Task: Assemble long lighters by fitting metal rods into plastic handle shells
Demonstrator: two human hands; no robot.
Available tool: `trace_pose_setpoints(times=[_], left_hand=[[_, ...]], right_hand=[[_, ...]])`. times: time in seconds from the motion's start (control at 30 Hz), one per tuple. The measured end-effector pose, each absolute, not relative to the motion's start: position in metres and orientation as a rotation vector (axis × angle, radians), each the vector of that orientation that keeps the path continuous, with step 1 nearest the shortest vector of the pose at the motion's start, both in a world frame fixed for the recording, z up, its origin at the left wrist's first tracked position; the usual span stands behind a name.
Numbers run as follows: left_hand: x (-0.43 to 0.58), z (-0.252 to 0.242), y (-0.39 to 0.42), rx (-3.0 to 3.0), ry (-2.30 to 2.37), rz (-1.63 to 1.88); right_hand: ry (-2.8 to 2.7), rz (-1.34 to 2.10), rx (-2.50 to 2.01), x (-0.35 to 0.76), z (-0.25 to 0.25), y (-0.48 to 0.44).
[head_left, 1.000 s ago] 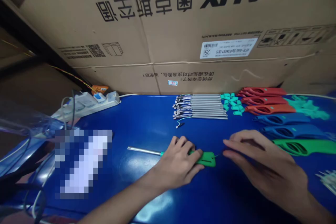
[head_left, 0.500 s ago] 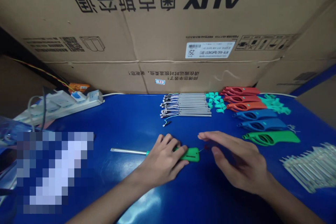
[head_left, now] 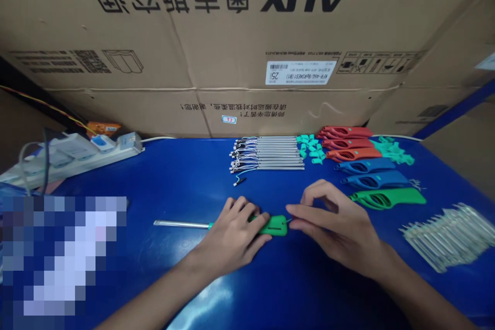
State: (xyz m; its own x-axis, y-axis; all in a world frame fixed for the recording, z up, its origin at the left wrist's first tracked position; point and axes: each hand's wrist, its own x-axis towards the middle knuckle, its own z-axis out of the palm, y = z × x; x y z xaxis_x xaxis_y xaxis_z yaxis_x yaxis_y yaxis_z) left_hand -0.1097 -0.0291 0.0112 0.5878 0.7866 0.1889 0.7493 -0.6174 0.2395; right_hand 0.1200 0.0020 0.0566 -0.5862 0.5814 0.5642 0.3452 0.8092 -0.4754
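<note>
Right hand (head_left: pixel 336 227) has come in closer since the earlier frame, fingers drawn together at the end of the green plastic lighter handle (head_left: pixel 276 226). Head view has shifted a bit too. Thumb and forefinger sit right at a thin wire (head_left: pixel 289 220) poking from that end; too small to tell if it's actually pinched. Left hand (head_left: pixel 232 237) is clenched over the handle, fingers across the top, pressing it down on the blue table (head_left: pixel 174 175). Handle lies flat near the front edge, between both hands, with a metal tube (head_left: pixel 181 224) running out to the left through a small teal collar (head_left: pixel 211 225).

Progress as laid out: this one piece has handle and tube together. Farther back, a row of wired metal tubes (head_left: pixel 278 153), small teal pieces (head_left: pixel 309 147), red lighter handles (head_left: pixel 346 143), blue lighter handles (head_left: pixel 375 180) and one more green handle (head_left: pixel 386 197) lie separately. A loose bundle of bare tubes (head_left: pixel 450 237) sits at right.

Table top is glossy, with glare near the front. Behind it stands a large cardboard AUX carton (head_left: pixel 232 62) with a barcode label (head_left: pixel 299 72). White power strip (head_left: pixel 77 157) sits back left, orange packet (head_left: pixel 103 129) behind it. Pixelated patch (head_left: pixel 64 252) hides the front left.
</note>
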Motion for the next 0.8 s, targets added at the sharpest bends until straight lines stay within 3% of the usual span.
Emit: trace_pose_setpoints(times=[0.63,0.8], left_hand=[[-0.109,0.013,-0.027,2.662,1.296,0.427],[-0.111,0.016,-0.027,2.646,1.235,0.445]], right_hand=[[-2.279,0.599,-0.716,0.119,0.056,0.003],[-2.068,0.586,-0.763,0.132,0.061,0.007]])
